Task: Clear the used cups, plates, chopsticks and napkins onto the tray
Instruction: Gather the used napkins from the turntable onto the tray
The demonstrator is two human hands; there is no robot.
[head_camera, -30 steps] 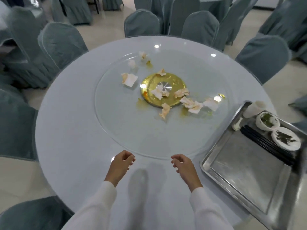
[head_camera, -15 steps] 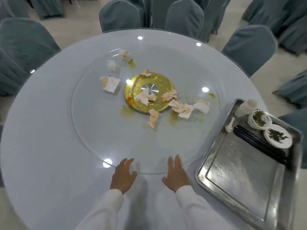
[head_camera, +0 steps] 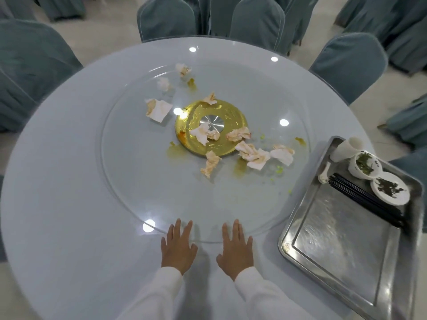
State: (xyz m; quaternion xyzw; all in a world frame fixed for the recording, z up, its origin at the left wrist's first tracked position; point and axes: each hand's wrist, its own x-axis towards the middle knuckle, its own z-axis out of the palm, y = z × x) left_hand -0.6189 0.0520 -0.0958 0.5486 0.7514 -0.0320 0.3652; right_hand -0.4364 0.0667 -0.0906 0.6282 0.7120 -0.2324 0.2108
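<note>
1. On the left of the glass turntable (head_camera: 129, 181) we see the first used napkins: a flattish, stained one (head_camera: 158, 110) lying open, and two smaller crumpled ones (head_camera: 164, 83) further off toward the far rim. They sit well out of our reach, which we judge is why the turntable matters here.
2. At the near edge our left hand (head_camera: 178, 247) lies flat with fingers spread, fingertips just on the turntable rim. It holds nothing; we read this as a placing to push the glass round.
3. Our right hand (head_camera: 235, 249) lies just beside it in the same way, fingers straight and spread, also touching the near rim and gripping nothing.
4. In the middle, the gold hub (head_camera: 210, 128) carries more napkins (head_camera: 205, 133), white with orange-brown stains, wrinkled and light-looking. Others trail off its right side (head_camera: 254, 154), among yellow-green smears on the glass.
5. On the right, the steel tray (head_camera: 335, 257) rests at the worktop (head_camera: 57, 227) edge, close to our right hand for short carries. Its far end already holds a white cup (head_camera: 346, 147), a bowl (head_camera: 364, 165) and a plate (head_camera: 390, 188) with dark leaf scraps, a spoon (head_camera: 324, 173), and black chopsticks (head_camera: 367, 202) laid together. We judge only the napkins remain.
</note>
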